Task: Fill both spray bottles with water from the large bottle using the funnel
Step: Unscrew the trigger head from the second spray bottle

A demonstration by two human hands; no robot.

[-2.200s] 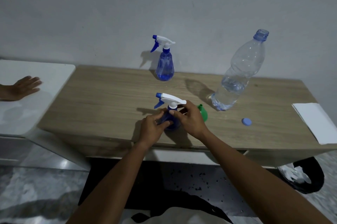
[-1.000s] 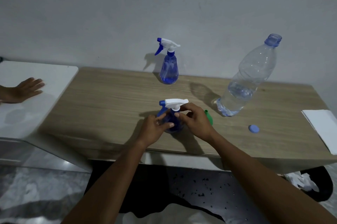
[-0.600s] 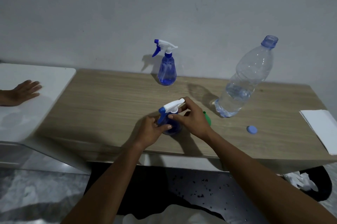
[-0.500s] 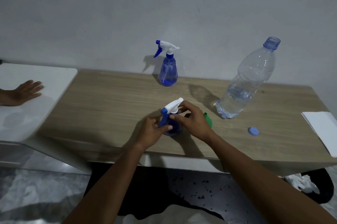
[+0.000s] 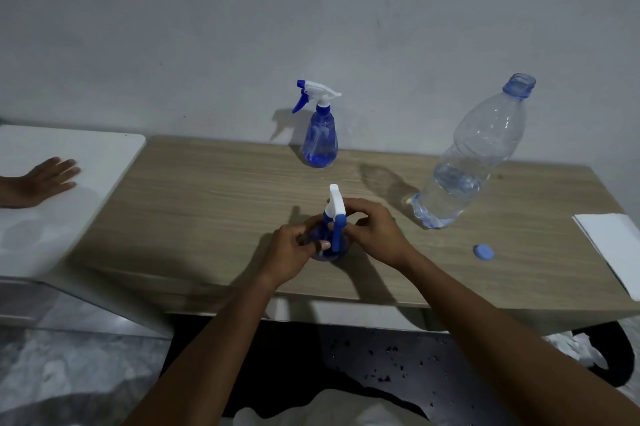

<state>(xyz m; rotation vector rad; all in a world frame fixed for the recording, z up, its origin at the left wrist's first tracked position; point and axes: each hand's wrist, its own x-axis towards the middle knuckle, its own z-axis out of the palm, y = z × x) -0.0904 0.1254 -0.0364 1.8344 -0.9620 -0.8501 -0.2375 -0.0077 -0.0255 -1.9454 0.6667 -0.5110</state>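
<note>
Beyond the right grip [image 5: 375, 231], the uncapped large bottle [image 5: 464, 176] is holding water a third up. The spray bottle [image 5: 334, 217] is standing upright on the worktop [image 5: 207, 203], nozzle facing the person, left grip [image 5: 294, 249] clasping its body, right pinching its head.

At the front middle of the table [image 5: 207, 203], the near spray bottle [image 5: 335, 207] stands between the left hand [image 5: 289, 254] and the right hand [image 5: 375, 231], which grip it from either side. Behind it, at the table's back edge by the wall, stands the far spray bottle [image 5: 320, 138]. The large bottle [image 5: 464, 176] stands to the right, its cap [image 5: 483, 251] lying before it. A sheet of paper [image 5: 613, 245] lies at the table's right end. On the side surface [image 5: 86, 155] to the left rests another person's hand [image 5: 41, 179].
</note>
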